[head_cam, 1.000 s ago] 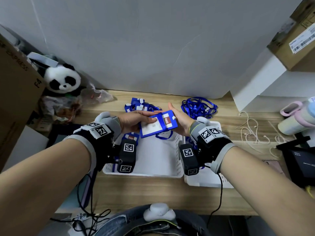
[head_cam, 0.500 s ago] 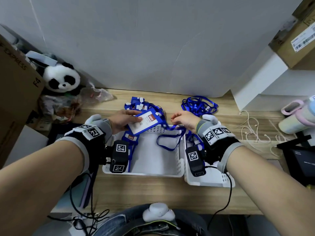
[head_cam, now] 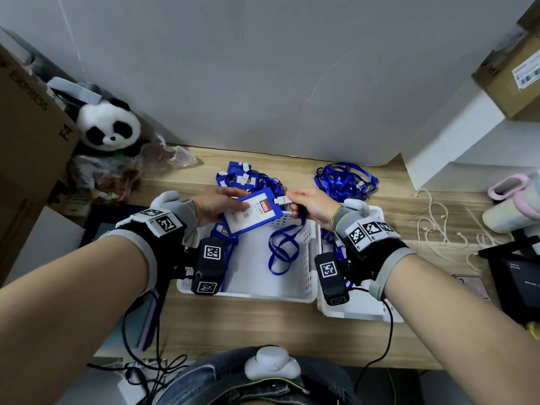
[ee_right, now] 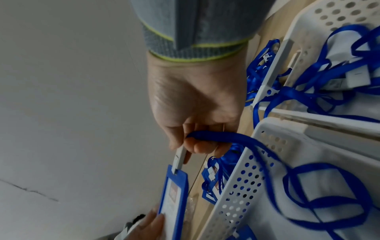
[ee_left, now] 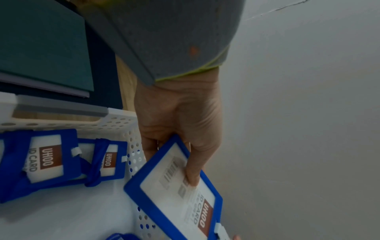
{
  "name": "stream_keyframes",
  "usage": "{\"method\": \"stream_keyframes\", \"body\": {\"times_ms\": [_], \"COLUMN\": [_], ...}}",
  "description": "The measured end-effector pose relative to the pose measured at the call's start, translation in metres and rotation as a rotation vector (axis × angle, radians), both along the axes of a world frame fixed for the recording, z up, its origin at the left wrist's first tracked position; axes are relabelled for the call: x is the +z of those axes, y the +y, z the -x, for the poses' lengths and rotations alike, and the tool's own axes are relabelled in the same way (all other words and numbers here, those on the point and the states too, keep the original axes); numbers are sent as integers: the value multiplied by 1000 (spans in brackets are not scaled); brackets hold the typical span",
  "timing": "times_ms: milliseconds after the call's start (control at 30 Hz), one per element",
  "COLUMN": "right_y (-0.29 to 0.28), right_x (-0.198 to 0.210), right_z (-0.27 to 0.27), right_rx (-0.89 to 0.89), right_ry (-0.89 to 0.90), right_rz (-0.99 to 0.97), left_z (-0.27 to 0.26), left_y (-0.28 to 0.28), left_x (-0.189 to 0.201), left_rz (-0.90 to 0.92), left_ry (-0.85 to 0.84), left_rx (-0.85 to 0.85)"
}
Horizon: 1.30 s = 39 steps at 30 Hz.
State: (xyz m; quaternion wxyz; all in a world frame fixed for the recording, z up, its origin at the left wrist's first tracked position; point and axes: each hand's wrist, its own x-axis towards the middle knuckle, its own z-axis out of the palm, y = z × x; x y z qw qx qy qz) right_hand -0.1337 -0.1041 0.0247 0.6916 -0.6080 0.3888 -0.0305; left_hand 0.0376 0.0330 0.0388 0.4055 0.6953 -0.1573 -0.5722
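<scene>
My left hand (head_cam: 217,204) grips a blue ID card holder (head_cam: 253,212) over the far edge of the left white basket (head_cam: 309,276); its thumb (ee_left: 194,168) lies on the card face (ee_left: 180,191). My right hand (head_cam: 306,201) pinches the white clip (head_cam: 283,200) at the holder's top, and the blue lanyard (head_cam: 282,252) hangs from it into the basket. In the right wrist view the clip (ee_right: 180,158) sits in the holder's slot (ee_right: 174,201), with the lanyard (ee_right: 226,135) running under my fingers.
More blue card holders (ee_left: 47,160) lie in the left basket, and others (head_cam: 241,178) are heaped behind it. A second white basket (head_cam: 359,305) on the right holds lanyards (ee_right: 320,73). Loose lanyards (head_cam: 344,181), a toy panda (head_cam: 109,127), cardboard boxes and a pink cup (head_cam: 511,203) ring the wooden desk.
Both hands first held the holder together. Then the right hand let go and drew the lanyard aside. Now it has come back and pinches the clip at the holder's top.
</scene>
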Motion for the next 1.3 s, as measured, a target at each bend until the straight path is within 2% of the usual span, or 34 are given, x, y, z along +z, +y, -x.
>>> {"method": "stream_keyframes", "body": {"times_ms": [167,267,600,733,867,1300], "right_y": [2,6,5,5,5,7], "right_x": [-7,-7,-3,-1,6,10], "right_z": [-2,-4,-7,-8,-7,-15], "right_rx": [-8,-17,1,12,11,-39], "right_ry": [-9,-31,35,74,120,244], "right_rz": [142,172,262,174,92,-29], "left_z": [6,14,27,27,30,27], "left_y": [-5,-12,-21,-22,-23,-22], "left_x": [-4,-4,-4,-9,-7,-13], "left_rz": [-83,-95,-8,46,75,111], "left_ry": [-74,-203,-396,-604,-687,-744], "left_rx": [-157,-255,-300,-362,-395,-388]}}
